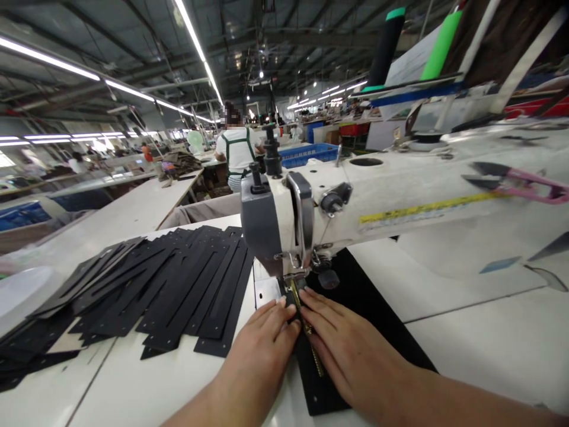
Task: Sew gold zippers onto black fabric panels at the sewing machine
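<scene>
A black panel (pixel 310 379) with a brass-coloured zipper (pixel 317 362) along its slot lies under the head of a sewing machine (pixel 262 219). The zipper runs up to the presser foot area (pixel 293 277); the needle itself I cannot make out. At the panel's left edge, my left hand (pixel 262 344) has its fingers bent and pressed together, the thumb close to the zipper. My right hand (pixel 351 344) lies flat on the panel to the right of the zipper, fingers stretched towards the presser foot. A larger black sheet (pixel 373 296) shows beneath and beyond the right hand.
Slotted black pieces (pixel 195 290) lie in a fanned pile on the left. A white dish (pixel 22 296) stands at the far left. Pink-handled snips (pixel 528 181) and a yellow measuring tape (pixel 427 209) are on the machine arm. Behind are a person (pixel 237 148) and a blue crate (pixel 309 155).
</scene>
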The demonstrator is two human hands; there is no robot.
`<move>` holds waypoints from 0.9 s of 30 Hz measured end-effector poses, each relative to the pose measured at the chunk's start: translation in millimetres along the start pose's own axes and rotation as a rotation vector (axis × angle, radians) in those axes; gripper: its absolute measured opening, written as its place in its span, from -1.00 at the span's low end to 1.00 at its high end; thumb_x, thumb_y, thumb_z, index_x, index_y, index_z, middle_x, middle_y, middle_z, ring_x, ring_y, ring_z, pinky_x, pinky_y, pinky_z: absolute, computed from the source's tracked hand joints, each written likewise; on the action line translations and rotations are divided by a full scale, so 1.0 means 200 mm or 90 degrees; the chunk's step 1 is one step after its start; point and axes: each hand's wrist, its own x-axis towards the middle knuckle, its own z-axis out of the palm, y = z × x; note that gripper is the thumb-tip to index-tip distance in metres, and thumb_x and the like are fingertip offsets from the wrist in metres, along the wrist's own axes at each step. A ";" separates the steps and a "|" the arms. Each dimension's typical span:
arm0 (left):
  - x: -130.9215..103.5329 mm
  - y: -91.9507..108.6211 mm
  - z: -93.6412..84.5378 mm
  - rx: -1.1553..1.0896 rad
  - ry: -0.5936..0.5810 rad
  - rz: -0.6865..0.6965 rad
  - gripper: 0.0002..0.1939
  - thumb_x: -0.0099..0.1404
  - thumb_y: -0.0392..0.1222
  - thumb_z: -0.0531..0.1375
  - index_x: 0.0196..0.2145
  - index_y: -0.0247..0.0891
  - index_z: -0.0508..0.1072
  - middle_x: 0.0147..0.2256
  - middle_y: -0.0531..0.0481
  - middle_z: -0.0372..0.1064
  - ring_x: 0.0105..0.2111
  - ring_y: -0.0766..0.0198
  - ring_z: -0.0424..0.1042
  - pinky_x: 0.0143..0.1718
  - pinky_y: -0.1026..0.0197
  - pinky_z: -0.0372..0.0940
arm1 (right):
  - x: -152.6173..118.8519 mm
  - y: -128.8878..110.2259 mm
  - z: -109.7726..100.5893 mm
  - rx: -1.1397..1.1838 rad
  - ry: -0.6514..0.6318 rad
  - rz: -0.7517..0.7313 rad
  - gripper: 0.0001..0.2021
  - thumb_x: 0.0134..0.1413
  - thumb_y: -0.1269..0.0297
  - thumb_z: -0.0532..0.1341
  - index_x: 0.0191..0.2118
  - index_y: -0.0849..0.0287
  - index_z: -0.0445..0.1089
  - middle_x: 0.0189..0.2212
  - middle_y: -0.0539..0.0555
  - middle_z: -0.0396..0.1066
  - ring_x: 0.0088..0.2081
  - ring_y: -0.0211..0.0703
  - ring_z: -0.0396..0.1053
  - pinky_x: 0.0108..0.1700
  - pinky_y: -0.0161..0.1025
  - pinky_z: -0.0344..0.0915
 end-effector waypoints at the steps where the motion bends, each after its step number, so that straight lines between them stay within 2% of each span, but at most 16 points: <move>1: 0.01 -0.01 -0.01 0.000 -0.011 -0.001 -0.75 0.28 -0.39 -0.07 -0.22 -0.35 0.38 -0.18 -0.20 0.41 -0.09 0.14 0.37 -0.05 0.04 0.32 | 0.01 0.01 0.01 0.004 0.001 0.008 -0.59 0.07 0.53 -0.12 -0.10 0.52 0.38 -0.09 0.32 0.34 -0.04 0.05 0.31 -0.03 -0.08 0.32; 6: 0.04 -0.07 0.02 -0.018 -0.013 -0.001 -0.75 0.25 -0.40 -0.04 -0.19 -0.33 0.38 -0.21 -0.21 0.40 -0.12 0.11 0.37 -0.06 0.01 0.31 | 0.06 0.04 0.04 0.034 0.041 0.018 -0.60 0.05 0.57 -0.13 -0.15 0.50 0.39 -0.16 0.32 0.39 -0.14 0.02 0.37 -0.07 -0.07 0.34; 11: 0.05 -0.12 0.10 -0.054 0.005 -0.071 -0.83 0.26 -0.34 0.00 -0.29 -0.29 0.39 -0.29 -0.15 0.36 -0.21 0.14 0.36 -0.16 0.08 0.34 | 0.10 0.06 0.08 0.079 0.080 0.033 -0.63 0.03 0.57 -0.11 -0.16 0.36 0.38 -0.20 0.26 0.41 -0.16 -0.03 0.36 -0.12 -0.12 0.35; 14: 0.06 -0.14 0.11 -0.039 -0.016 -0.114 -0.85 0.25 -0.36 0.02 -0.37 -0.29 0.39 -0.35 -0.10 0.34 -0.29 0.17 0.36 -0.26 0.11 0.36 | 0.11 0.09 0.10 0.138 0.060 0.062 -0.65 0.06 0.57 -0.09 -0.14 0.28 0.35 -0.20 0.20 0.40 -0.16 -0.07 0.36 -0.13 -0.15 0.33; 18: 0.07 -0.11 0.05 -0.034 -0.054 -0.141 -0.86 0.19 -0.40 0.05 -0.35 -0.30 0.39 -0.33 -0.10 0.34 -0.29 0.17 0.36 -0.25 0.13 0.35 | 0.12 0.13 0.10 0.225 -0.008 0.114 -0.74 0.06 0.53 0.00 -0.19 0.20 0.35 -0.24 0.11 0.40 -0.18 -0.11 0.35 -0.11 -0.17 0.28; 23: 0.01 -0.04 0.01 -0.026 -0.013 -0.098 -0.75 0.18 -0.41 0.02 -0.20 -0.28 0.37 -0.27 -0.14 0.35 -0.22 0.15 0.37 -0.18 0.11 0.33 | 0.14 0.16 0.08 0.108 -0.039 0.211 -0.88 0.02 0.43 0.09 -0.37 0.24 0.37 -0.32 0.18 0.37 -0.24 0.03 0.31 -0.22 -0.07 0.23; 27: -0.03 -0.03 0.04 0.062 0.020 -0.014 -0.70 0.20 -0.36 0.04 -0.10 -0.29 0.35 -0.23 -0.19 0.35 -0.20 0.10 0.38 -0.18 0.05 0.35 | 0.15 0.18 0.06 0.099 -0.075 0.254 -0.91 -0.01 0.35 0.14 -0.42 0.25 0.36 -0.42 0.13 0.39 -0.34 -0.05 0.34 -0.31 -0.21 0.24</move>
